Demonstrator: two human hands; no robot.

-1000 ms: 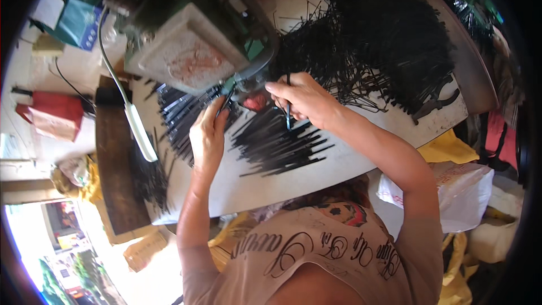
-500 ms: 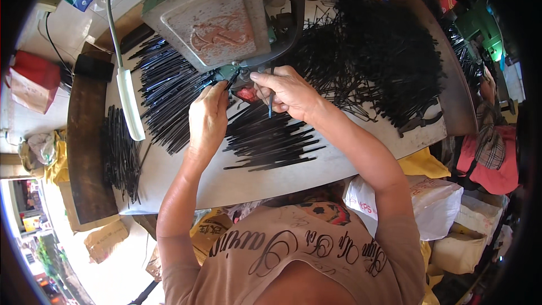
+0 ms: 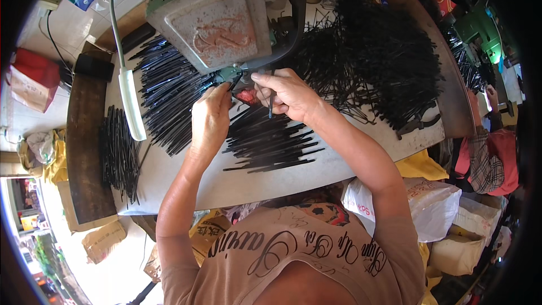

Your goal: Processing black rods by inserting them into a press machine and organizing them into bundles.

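Observation:
My left hand (image 3: 212, 114) is closed on a thin black rod (image 3: 237, 81), just under the head of a green machine (image 3: 217, 28) with a worn metal cover. A second thin dark rod (image 3: 271, 104) hangs down from my right hand (image 3: 288, 95), pinched between thumb and fingers close beside the machine's working point. Something small and red (image 3: 246, 96) shows between the two hands. Below them lies a bunch of black rods (image 3: 271, 144). More black rods (image 3: 169, 99) are laid in a row left of my left hand. The exact contact at the machine is partly hidden by my fingers.
A tangled black heap of rods (image 3: 389, 51) covers the table's right side, with pliers (image 3: 418, 126) at its edge. A lamp (image 3: 131, 104) on a bent neck stands left, near another bundle of rods (image 3: 121, 155). A co-worker's hand (image 3: 492, 97) shows at another green machine (image 3: 480, 34).
My left hand has shifted slightly down and to the right, while my right hand stays nearly still. At the far right, the co-worker's arm and hand have moved.

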